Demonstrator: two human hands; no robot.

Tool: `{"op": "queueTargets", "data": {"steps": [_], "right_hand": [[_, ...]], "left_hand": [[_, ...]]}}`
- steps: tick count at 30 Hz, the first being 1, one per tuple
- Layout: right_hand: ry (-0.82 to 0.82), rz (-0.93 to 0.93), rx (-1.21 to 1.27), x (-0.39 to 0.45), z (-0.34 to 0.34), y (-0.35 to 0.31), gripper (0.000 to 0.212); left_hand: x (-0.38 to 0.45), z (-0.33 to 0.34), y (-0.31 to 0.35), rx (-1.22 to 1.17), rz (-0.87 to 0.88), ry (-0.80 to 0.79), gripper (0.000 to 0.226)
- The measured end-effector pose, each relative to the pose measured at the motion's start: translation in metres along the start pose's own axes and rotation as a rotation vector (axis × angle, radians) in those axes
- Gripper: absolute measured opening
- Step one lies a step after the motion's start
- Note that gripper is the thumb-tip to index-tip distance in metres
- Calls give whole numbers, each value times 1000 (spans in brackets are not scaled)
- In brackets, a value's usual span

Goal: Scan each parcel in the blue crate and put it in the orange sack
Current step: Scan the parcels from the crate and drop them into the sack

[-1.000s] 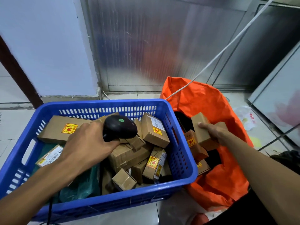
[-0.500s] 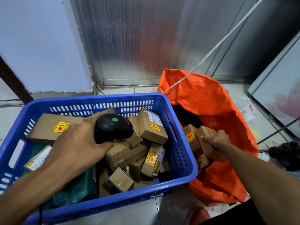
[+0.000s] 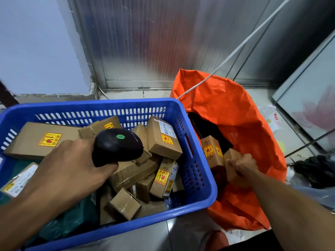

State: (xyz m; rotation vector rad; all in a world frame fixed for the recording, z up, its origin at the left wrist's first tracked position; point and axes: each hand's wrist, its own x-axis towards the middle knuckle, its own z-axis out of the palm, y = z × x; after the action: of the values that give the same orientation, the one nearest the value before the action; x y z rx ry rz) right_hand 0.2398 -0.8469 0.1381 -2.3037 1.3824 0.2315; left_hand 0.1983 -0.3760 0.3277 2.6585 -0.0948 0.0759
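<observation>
A person's left hand grips a black handheld scanner, fingers wrapped around its handle, holding it over the blue crate. The scanner's rounded head, marked with a green dot, points away from the wrist toward the far right corner of the crate. Beneath and beyond that hand lie the remaining cardboard parcels: a long flat box with a yellow fragile sticker just past the knuckles, a squat box with a shipping label just beyond the scanner's head, an upright parcel with a yellow sticker to the hand's right, and a small plain box near the crate's near wall. A white-labelled packet and a green plastic bag sit under the forearm.

To the right, the right hand reaches down into the open mouth of the orange sack, which stands on the tiled floor against the crate's right wall. Its fingers and thumb are curled round a small brown parcel, held inside the sack. Just left of that hand, another stickered box already rests in the sack, touching the held parcel. A white cord runs from the sack's far rim up past a metal panel.
</observation>
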Motion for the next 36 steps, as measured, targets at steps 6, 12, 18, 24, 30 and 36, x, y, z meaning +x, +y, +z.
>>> {"op": "queueTargets", "data": {"steps": [6, 12, 18, 24, 30, 36], "right_hand": [[-13, 52, 3, 7, 7, 18, 67], [-41, 67, 30, 5, 11, 16, 68], [-64, 92, 13, 1, 17, 14, 70], [-77, 66, 15, -4, 27, 13, 75], [-94, 90, 90, -3, 32, 9, 75], [-116, 100, 95, 38, 63, 32, 74]], "left_hand": [[1, 0, 4, -39, 3, -63, 26], [0, -2, 9, -53, 19, -67, 29], [-1, -5, 8, -83, -1, -106, 26], [-5, -8, 12, -65, -16, -100, 29], [-5, -8, 17, -71, -9, -104, 34], [-5, -6, 19, -57, -20, -117, 32]]}}
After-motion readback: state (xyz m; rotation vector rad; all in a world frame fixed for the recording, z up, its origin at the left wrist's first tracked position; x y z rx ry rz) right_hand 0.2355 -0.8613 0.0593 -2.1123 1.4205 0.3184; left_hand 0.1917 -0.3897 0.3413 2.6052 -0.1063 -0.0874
